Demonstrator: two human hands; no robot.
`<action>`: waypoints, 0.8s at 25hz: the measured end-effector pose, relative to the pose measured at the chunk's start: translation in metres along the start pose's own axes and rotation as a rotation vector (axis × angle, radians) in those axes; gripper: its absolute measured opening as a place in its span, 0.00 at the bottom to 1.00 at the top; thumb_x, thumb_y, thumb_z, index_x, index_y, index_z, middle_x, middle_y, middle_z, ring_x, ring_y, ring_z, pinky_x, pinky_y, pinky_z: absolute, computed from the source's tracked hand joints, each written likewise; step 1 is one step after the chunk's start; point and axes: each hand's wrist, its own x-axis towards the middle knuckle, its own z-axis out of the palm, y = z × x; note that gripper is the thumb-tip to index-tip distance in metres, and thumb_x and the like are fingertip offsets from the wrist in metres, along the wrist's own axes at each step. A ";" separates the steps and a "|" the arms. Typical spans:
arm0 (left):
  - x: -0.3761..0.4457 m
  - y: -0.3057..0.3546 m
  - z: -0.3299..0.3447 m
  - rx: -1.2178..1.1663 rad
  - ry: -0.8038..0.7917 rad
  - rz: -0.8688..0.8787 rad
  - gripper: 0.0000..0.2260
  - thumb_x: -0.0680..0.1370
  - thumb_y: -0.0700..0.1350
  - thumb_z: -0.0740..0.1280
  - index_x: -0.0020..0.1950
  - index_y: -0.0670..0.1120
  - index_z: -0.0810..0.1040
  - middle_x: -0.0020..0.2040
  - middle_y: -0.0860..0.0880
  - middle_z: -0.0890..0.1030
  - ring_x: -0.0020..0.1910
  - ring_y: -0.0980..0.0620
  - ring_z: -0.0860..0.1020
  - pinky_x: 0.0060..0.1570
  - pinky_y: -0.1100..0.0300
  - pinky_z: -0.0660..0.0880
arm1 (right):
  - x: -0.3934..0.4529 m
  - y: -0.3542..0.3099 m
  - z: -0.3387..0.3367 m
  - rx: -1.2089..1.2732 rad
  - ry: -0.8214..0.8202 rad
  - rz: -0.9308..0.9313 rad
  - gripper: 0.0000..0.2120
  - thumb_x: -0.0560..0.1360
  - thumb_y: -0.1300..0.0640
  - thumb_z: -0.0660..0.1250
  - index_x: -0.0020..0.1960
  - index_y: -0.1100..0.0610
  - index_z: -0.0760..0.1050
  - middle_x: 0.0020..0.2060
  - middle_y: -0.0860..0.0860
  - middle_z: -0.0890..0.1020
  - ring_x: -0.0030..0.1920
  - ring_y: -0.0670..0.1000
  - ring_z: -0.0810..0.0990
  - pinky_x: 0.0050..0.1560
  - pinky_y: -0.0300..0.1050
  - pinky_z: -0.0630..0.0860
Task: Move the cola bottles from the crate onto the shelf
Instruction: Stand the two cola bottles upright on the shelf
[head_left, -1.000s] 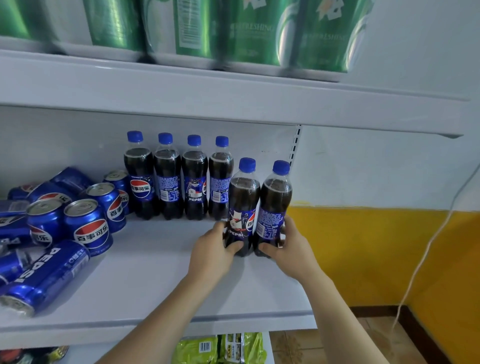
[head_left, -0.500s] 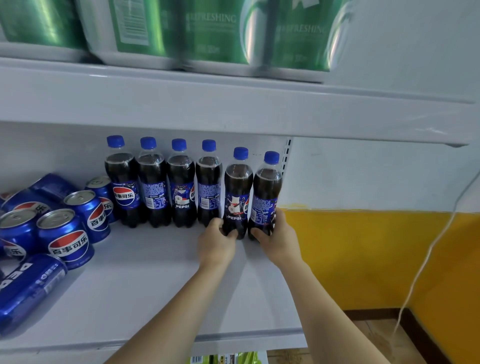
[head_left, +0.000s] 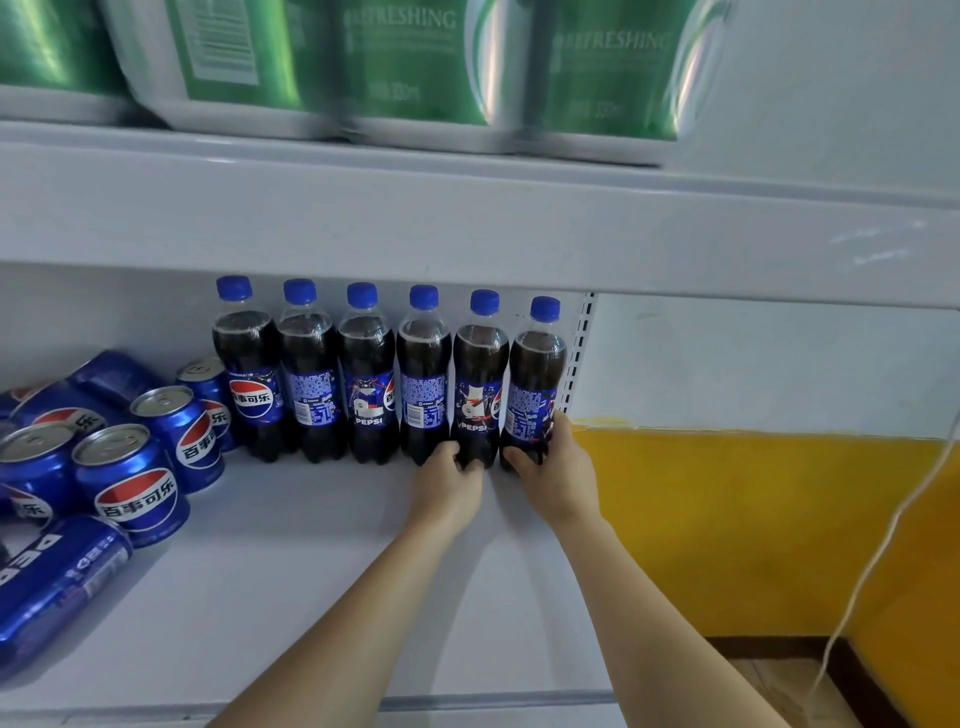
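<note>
White shelf (head_left: 311, 571) carried six cola bottles against its back wall; my left hand (head_left: 448, 486) gripped the fifth bottle (head_left: 480, 384), my right hand (head_left: 558, 480) the sixth bottle (head_left: 535, 384), low at their bases, to keep the row straight

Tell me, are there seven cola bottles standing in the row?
No, the row holds six cola bottles, all upright with blue caps.

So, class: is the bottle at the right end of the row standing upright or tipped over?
Upright. The rightmost bottle stands on the shelf with its blue cap on top, level with its neighbours, while the right hand grips its base.
</note>
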 end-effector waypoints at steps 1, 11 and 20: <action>0.001 0.001 0.000 0.003 -0.014 0.007 0.06 0.79 0.44 0.64 0.48 0.41 0.75 0.41 0.47 0.80 0.41 0.47 0.75 0.36 0.57 0.67 | 0.003 0.001 0.001 -0.002 0.003 0.003 0.21 0.74 0.53 0.75 0.61 0.54 0.69 0.51 0.49 0.82 0.44 0.51 0.79 0.42 0.49 0.77; 0.004 0.006 0.000 0.022 -0.064 0.011 0.10 0.78 0.47 0.64 0.47 0.40 0.75 0.41 0.45 0.81 0.41 0.44 0.77 0.38 0.55 0.66 | 0.015 0.006 0.012 -0.018 0.037 -0.004 0.22 0.74 0.51 0.75 0.61 0.53 0.68 0.53 0.51 0.82 0.48 0.54 0.80 0.40 0.45 0.70; 0.002 0.007 -0.004 0.024 -0.066 0.002 0.07 0.78 0.46 0.65 0.47 0.42 0.76 0.36 0.50 0.77 0.37 0.48 0.74 0.33 0.57 0.65 | 0.017 0.007 0.017 -0.028 0.055 -0.004 0.23 0.74 0.51 0.75 0.62 0.54 0.67 0.53 0.51 0.81 0.47 0.54 0.80 0.39 0.45 0.68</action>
